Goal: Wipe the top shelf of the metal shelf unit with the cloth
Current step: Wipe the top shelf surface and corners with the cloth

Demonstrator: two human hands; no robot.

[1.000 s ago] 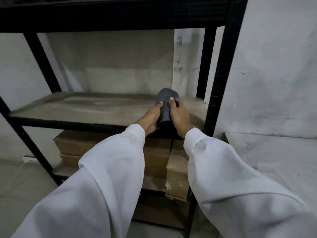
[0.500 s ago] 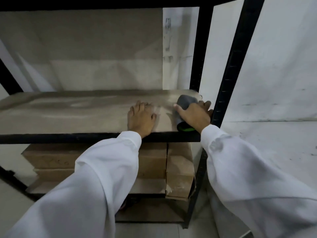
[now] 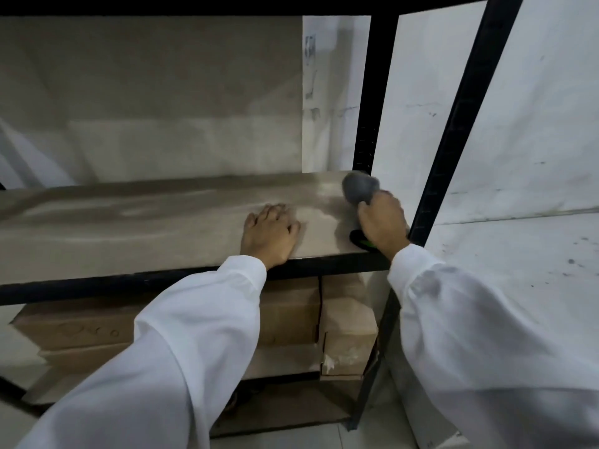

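Note:
A dusty beige shelf board [image 3: 146, 222] lies in the black metal shelf unit [image 3: 162, 280] in front of me. My right hand [image 3: 382, 222] grips a grey cloth [image 3: 359, 187] at the board's right end, close to the back right post. The cloth's grey end sticks out beyond my fingers and a dark, green-tipped part shows below my wrist. My left hand [image 3: 269, 234] rests flat on the board near its front edge, fingers spread.
Black uprights [image 3: 453, 124] stand right beside my right hand. Another black shelf beam [image 3: 227, 4] runs overhead. Cardboard boxes [image 3: 291, 319] are stacked on the lower shelf. White walls [image 3: 534, 108] close in behind and to the right.
My right hand has carried the cloth from the middle of the board to its right end, then back toward the rear corner. My left hand let go of it and came down flat on the board.

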